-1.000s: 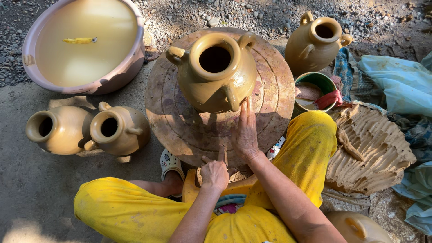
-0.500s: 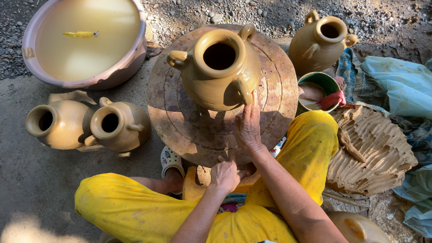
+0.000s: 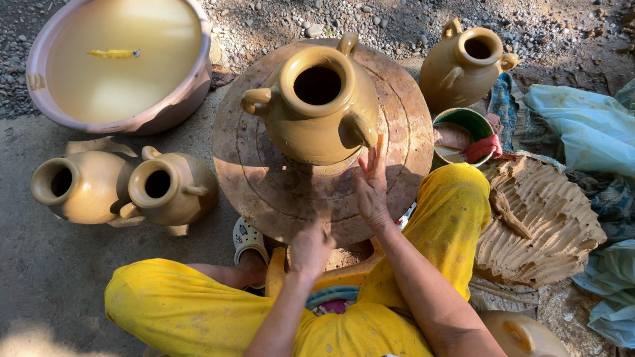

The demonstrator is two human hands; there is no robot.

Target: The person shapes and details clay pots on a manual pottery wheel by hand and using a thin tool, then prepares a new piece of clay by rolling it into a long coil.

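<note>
A wet tan clay pot with three small handles stands upright on a round wooden wheel. My right hand lies flat and open on the wheel, its fingertips against the pot's lower right side under a handle. At the wheel's near edge my left hand rests with fingers curled, and what it touches is hidden. My knees in yellow trousers flank the wheel.
Two finished clay pots lie to the left, and another pot stands at the back right. A large pink basin of muddy water sits far left. A green bowl, a ridged clay slab and cloths lie to the right.
The wheel and pot have turned, so the handles sit at new angles. My right hand stayed against the pot's base; my left hand stayed at the wheel's near edge.
</note>
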